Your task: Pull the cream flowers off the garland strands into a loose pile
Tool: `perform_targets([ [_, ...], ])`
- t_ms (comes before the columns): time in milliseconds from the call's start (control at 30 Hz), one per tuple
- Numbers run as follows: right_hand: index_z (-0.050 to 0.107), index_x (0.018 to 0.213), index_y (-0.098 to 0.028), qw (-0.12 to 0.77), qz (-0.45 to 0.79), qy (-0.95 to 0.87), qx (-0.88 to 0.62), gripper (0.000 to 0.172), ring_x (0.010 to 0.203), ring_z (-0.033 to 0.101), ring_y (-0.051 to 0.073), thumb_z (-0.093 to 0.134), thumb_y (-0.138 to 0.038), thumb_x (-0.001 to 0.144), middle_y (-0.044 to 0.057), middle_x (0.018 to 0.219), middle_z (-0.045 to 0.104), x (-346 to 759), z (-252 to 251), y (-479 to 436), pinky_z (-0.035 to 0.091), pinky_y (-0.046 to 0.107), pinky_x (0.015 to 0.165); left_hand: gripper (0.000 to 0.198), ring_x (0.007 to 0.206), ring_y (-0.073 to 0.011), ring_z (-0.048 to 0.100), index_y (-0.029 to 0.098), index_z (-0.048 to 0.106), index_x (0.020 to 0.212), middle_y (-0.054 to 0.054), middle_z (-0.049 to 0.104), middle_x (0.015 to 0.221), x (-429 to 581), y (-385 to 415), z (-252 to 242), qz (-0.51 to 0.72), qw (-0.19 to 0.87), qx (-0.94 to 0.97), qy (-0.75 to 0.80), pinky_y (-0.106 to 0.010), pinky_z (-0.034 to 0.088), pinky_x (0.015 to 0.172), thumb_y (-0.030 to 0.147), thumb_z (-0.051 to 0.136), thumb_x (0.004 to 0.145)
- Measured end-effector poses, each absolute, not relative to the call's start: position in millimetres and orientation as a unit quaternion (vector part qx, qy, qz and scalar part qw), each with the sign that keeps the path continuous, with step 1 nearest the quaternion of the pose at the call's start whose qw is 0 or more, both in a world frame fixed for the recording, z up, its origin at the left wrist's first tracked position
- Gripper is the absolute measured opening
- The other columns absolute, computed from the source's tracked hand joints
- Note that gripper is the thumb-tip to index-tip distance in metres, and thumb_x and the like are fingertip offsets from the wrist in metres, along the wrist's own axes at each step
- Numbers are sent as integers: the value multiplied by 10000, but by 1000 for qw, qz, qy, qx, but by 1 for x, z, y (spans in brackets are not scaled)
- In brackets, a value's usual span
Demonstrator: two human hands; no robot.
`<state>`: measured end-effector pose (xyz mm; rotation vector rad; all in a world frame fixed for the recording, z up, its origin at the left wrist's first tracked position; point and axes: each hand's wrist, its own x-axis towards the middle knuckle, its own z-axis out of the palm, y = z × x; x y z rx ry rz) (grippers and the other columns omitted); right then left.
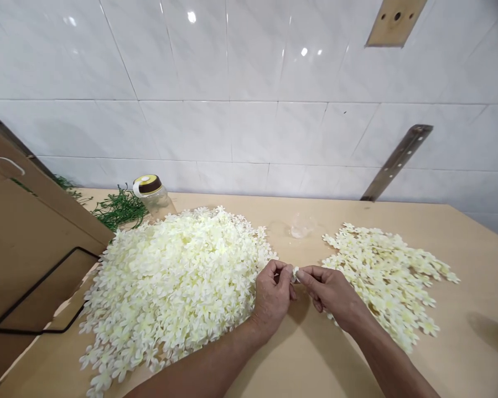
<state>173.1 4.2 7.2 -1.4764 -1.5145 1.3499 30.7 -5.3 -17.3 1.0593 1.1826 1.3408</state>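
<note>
Between my two hands, over the middle of the table, is a small white artificial flower (295, 274). My left hand (273, 293) pinches it from the left with thumb and forefinger. From the other side, the thumb and forefinger of my right hand (334, 290) close on it too; most of the flower is hidden by the fingertips. A big heap of cream-white artificial flowers (182, 271) lies just left of my left hand. To the right of my right hand spreads a flatter, smaller pile of the same flowers (390, 276).
Behind my hands sits a small clear plastic piece (302, 225). A clear bottle (155, 199) with a brown and yellow lid stands behind the heap, beside green artificial stems (120, 209). A cardboard box (33, 237) fills the left. A metal bracket (398, 160) rests against the tiled wall.
</note>
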Motion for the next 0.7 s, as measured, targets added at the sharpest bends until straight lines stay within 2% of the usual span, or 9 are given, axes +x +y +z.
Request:
perform_targets([
  [167,630,679,-183,340,548,-549,-532,370,387,366,78,680,-540,761,-41,503,511,177,8,4,303,214,382,275,403,-84,463,181,568,799,47,511,488,31,-6,-15,534,524,453,485,-193,391,442,448,582,864],
  [333,583,623,-182,343,574,-550,-500,388,361,400,78,687,-527,768,-58,445,472,180,8,3,316,205,372,364,388,-89,456,166,592,781,33,511,473,30,-4,-17,502,574,466,450,-191,357,392,510,532,882],
  [567,590,573,-175,336,574,-527,-529,410,343,424,77,722,-530,728,-52,430,491,183,11,4,359,214,371,352,401,-88,469,157,601,763,22,539,479,27,0,-16,499,617,423,437,-195,374,409,502,666,780],
  [700,625,584,-169,346,564,-525,-536,395,384,441,84,727,-525,721,-39,455,507,187,9,5,384,214,388,369,418,-96,485,144,629,831,10,560,497,26,0,-14,487,644,419,415,-204,385,421,498,695,753],
])
